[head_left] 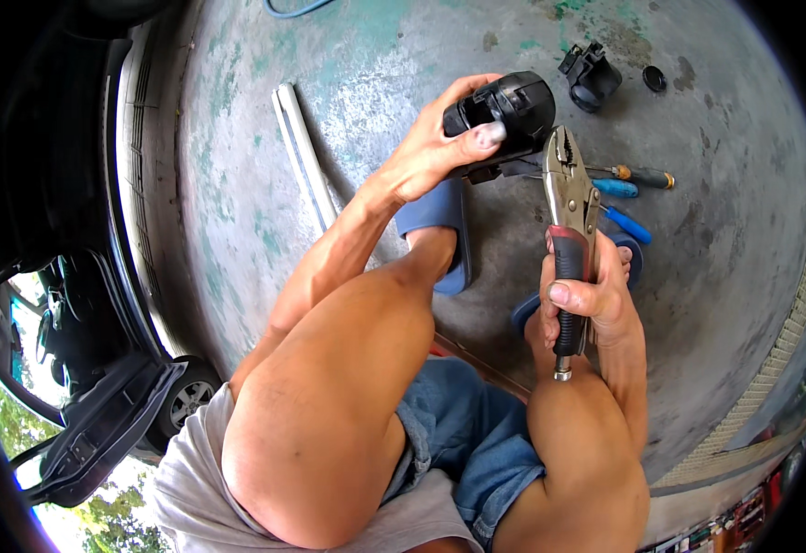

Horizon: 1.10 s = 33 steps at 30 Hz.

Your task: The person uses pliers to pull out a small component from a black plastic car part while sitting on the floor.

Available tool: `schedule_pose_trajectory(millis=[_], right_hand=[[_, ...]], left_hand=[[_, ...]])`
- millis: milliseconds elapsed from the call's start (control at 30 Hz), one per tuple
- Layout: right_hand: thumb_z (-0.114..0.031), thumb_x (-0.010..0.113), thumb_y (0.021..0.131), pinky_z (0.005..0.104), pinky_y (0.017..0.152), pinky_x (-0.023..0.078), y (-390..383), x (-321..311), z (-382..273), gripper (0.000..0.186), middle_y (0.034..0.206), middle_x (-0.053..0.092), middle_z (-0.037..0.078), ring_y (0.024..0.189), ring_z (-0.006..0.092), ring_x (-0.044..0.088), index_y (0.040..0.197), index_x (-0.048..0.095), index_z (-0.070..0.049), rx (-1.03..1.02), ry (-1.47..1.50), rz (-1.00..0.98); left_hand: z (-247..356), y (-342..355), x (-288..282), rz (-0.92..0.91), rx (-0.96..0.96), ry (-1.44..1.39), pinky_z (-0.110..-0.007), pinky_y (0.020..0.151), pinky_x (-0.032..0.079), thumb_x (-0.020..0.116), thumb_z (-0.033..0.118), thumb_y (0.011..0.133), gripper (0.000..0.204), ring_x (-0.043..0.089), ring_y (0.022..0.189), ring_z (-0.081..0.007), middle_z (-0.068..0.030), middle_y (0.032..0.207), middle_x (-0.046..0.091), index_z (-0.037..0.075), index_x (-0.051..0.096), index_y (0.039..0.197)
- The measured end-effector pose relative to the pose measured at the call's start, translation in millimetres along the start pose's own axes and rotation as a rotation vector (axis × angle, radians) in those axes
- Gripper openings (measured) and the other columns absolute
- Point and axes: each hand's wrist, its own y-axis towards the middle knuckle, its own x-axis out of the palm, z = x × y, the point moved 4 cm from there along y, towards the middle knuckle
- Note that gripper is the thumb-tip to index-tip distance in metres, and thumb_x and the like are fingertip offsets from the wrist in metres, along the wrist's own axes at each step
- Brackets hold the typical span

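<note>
My left hand (435, 143) is wrapped round a black plastic housing (524, 100) with a rounded end, its thumb lying over the near side. In my right hand (596, 300) is a pair of locking pliers (567, 189) with metal jaws and a black and red grip. The jaws point away from me, close beside the housing; whether they touch it I cannot tell. Beyond the pliers, a second black plastic part (591, 81) rests on the floor. A small round black cap (653, 78) lies to its right.
Screwdrivers lie right of the pliers: one with a dark and orange handle (647, 176), another with a blue handle (629, 224). A long pale strip (303, 152) lies on the concrete floor (237, 166) at left. A black car with an open door (99, 433) stands far left.
</note>
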Motion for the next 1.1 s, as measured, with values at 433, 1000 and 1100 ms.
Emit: schedule_pose_trajectory(millis=[433, 1000, 1100], right_hand=[[-0.011, 0.082, 0.067, 0.0364, 0.048, 0.055, -0.6, -11.5, 6.6, 0.066, 0.065, 0.059, 0.014, 0.05, 0.0241, 0.063, 0.117, 0.043, 0.005, -0.007, -0.042, -0.097], [-0.01, 0.061, 0.089, 0.0442, 0.081, 0.05, 23.0, -27.6, 4.9, 0.045, 0.098, 0.066, 0.025, 0.091, 0.0416, 0.066, 0.133, 0.05, -0.007, -0.084, -1.283, 0.626], [-0.012, 0.062, 0.09, 0.0523, 0.086, 0.049, 32.6, -31.1, 6.3, 0.041, 0.108, 0.066, 0.031, 0.101, 0.0508, 0.062, 0.128, 0.049, -0.001, 0.017, -1.253, 0.609]], left_hand=[[22.2, -10.7, 5.2, 0.013, -0.109, 0.075, -0.033, 0.102, 0.044, 0.09, 0.04, 0.066, 0.095, 0.057, 0.116, -0.0196, -0.0097, 0.124, 0.06, 0.0, 0.046, 0.14], [-46.9, 16.3, -11.6, 0.227, -0.227, 0.377, -0.031, 0.088, 0.051, 0.083, 0.052, 0.078, 0.083, 0.065, 0.097, -0.0192, -0.0148, 0.108, 0.068, -0.006, 0.056, 0.131], [-61.4, 20.9, -20.8, 0.238, -0.266, 0.328, -0.03, 0.089, 0.051, 0.082, 0.051, 0.079, 0.085, 0.065, 0.099, -0.0184, -0.015, 0.109, 0.069, -0.009, 0.054, 0.133]])
